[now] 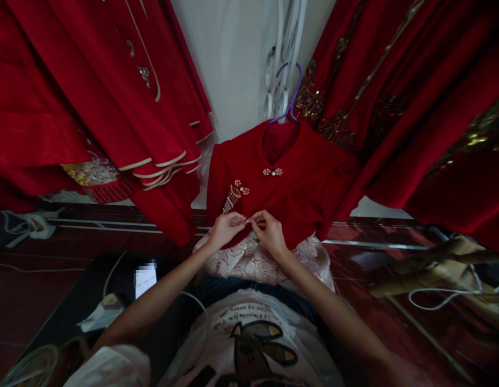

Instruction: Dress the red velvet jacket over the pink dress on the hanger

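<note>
A red jacket (pixel 301 161) hangs in front of me, its lower part spread over my lap. Near its lower front edge my left hand (pixel 228 228) and my right hand (pixel 269 231) meet, thumbs and fingers pinched. Between their fingertips is a tiny pale, shiny piece, too small to name. Just above my left hand a beaded brooch (pixel 234 194) with hanging strands sits on the jacket. A pearl-and-gold clasp (pixel 272 172) lies below the neckline. Under the jacket, patterned cream fabric (pixel 314 260) covers my lap.
A purple hanger (pixel 292 107) holds the jacket on a white metal rack (pixel 284 32). Red garments (pixel 152 123) hang at left, and gold-trimmed red ones (pixel 378 107) at right. A lit phone (pixel 145 280) and a white adapter (pixel 102 313) lie on a black surface at left.
</note>
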`<state>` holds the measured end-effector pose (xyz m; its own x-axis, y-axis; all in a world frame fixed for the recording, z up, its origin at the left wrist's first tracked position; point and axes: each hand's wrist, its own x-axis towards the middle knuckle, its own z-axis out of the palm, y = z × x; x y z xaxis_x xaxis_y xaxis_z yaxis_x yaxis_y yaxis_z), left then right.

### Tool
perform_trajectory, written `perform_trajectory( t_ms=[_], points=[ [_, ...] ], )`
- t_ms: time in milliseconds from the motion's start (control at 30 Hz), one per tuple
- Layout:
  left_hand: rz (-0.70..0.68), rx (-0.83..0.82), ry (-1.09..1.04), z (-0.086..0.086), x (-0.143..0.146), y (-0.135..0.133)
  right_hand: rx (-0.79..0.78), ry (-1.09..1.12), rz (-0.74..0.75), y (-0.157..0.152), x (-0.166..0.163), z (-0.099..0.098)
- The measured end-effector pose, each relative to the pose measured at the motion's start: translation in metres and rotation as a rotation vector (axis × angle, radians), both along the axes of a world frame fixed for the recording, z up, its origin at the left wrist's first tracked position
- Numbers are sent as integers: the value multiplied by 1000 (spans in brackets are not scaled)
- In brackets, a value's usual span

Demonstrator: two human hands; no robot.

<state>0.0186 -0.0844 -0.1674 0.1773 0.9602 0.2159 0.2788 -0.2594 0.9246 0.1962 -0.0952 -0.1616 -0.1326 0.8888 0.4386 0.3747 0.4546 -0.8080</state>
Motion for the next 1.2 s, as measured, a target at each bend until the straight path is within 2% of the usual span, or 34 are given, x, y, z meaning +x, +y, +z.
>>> perform_trajectory(
  t_ms=[133,233,367,500,633,767,933,1033,1200],
  points=[
    [42,33,74,6,-2,3,-93,-114,41,8,11,14],
    [139,98,96,14,-9,8,-141,-132,37,11,26,36],
    [161,127,56,22,-21,15,-119,-84,-14,10,46,66],
    [155,131,48,26,-21,14,-127,-67,-9,10,56,75],
    [87,154,176,27,-10,4,-143,-91,27,8,51,73],
    [29,264,387,22,-1,-7,-159,-168,70,5,45,69],
    [51,408,636,14,5,-14,-226,-300,135,8,42,49],
    [57,457,670,12,8,-14,-226,-322,127,13,38,34],
    [46,444,566,12,11,-10,-180,-274,87,17,28,17]
  ],
)
